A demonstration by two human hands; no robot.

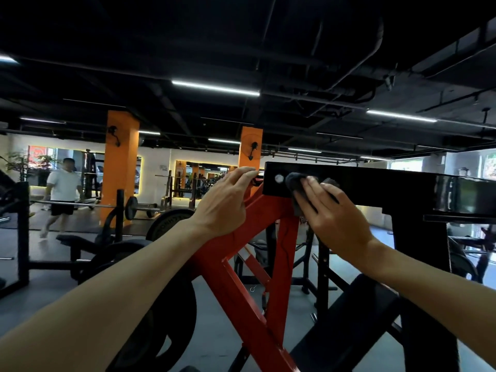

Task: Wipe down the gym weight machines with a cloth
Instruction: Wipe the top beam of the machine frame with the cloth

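The right hand (332,213) presses a dark cloth (295,183) flat against the black crossbeam (375,186) of the weight machine, fingers straight, just at 3 o'clock of a silver bolt (279,178). At 9 o'clock of it, the left hand (225,202) grips the top of the red frame arm (241,264), fingers curled over its upper end. A person (63,189) walks far off at 9 o'clock.

A single wide-angle head camera looks forward and slightly up, close behind both forearms, at the black crossbeam (349,183) and the gym hall beyond.
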